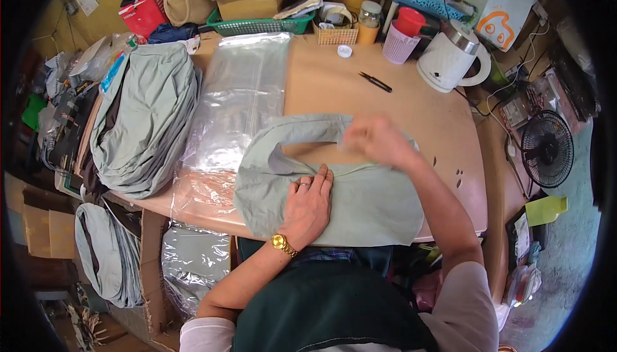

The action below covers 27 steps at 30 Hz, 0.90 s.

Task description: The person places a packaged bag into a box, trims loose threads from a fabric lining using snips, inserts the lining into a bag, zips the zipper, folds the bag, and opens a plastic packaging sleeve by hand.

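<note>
A pale grey-green fabric piece, shaped like a bag with a wide strap loop (379, 207), is spread on the table edge in front of me. My left hand (308, 207) lies flat on it just below the oval opening, fingers stretched out, with a gold watch on the wrist. Over the upper right of the loop is my right hand (379, 141), smeared by motion. Its fingers look curled, but whether they grip the fabric cannot be made out. Brown tabletop shows through the opening.
Left of the fabric lie clear plastic bags (247, 75) and a thick stack of similar grey-green pieces (148, 120). More pieces (106, 255) sit lower left. A black pen-like tool (375, 82), white cap (344, 51), kettle (443, 63) and fan (547, 149) are farther off.
</note>
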Motion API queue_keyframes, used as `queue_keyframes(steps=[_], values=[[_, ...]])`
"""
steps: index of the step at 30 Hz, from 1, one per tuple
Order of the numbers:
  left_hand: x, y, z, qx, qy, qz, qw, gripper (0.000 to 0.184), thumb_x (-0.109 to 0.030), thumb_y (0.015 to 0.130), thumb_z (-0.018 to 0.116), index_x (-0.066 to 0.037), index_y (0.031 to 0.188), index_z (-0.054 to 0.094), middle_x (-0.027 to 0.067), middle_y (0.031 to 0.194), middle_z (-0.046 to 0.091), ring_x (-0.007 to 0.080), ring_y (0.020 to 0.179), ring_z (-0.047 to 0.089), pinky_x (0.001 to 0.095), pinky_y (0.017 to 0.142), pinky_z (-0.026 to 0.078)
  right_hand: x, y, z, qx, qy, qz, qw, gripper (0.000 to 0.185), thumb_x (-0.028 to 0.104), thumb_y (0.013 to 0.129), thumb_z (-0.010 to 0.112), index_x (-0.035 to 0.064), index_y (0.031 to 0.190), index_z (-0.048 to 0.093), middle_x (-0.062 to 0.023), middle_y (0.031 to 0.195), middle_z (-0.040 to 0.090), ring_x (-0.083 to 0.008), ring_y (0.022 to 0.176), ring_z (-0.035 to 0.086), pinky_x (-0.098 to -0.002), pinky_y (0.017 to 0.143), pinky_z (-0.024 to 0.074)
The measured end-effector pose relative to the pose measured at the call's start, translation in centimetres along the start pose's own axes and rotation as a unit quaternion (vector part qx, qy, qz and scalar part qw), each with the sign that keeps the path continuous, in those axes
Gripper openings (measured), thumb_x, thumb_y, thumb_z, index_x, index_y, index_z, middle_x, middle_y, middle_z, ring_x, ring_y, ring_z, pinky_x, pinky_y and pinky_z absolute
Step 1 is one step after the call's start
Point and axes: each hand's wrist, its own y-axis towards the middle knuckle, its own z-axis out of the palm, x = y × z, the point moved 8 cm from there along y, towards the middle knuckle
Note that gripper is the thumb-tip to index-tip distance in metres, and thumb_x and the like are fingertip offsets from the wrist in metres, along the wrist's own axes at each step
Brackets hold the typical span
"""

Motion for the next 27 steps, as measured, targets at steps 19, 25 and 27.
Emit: queue_keyframes(steps=[19,25,27], values=[[17.2,6.4,-5.5,-0.047,-0.020,-0.135,0.989,0.027,-0.013,0.079,0.072,-0.002,0.101,0.063,0.0175,0.092,0.069,0.0360,0.086,0.068,0.0425,0.069,0.053,-10.7,-10.2,-8.1,-0.221,-0.179,0.200,0.938,0.028,0.013,0.082,0.071,0.0058,0.108,0.066,-0.0159,0.092,0.068,-0.0271,0.099,0.066,-0.0494,0.108,0.0351],[12.8,5.6,-7.8,-0.236,-0.147,-0.066,0.958,0.034,-0.027,0.081,0.077,-0.002,0.100,0.064,0.0156,0.088,0.069,0.0319,0.083,0.068,0.0416,0.073,0.054,-7.9,-9.3,-7.3,-0.292,-0.241,0.062,0.923,0.031,0.009,0.080,0.070,0.0088,0.111,0.067,-0.0151,0.093,0.070,-0.0271,0.094,0.067,-0.0513,0.111,0.0327],[8.9,7.4,-7.1,-0.218,-0.079,-0.038,0.972,0.031,-0.024,0.082,0.075,-0.001,0.100,0.066,0.0174,0.089,0.069,0.0345,0.084,0.068,0.0428,0.074,0.054,-4.7,-8.3,-5.3,-0.338,-0.376,-0.031,0.862,0.038,0.010,0.079,0.072,0.0102,0.116,0.065,-0.0141,0.097,0.069,-0.0266,0.098,0.066,-0.0526,0.111,0.0321]])
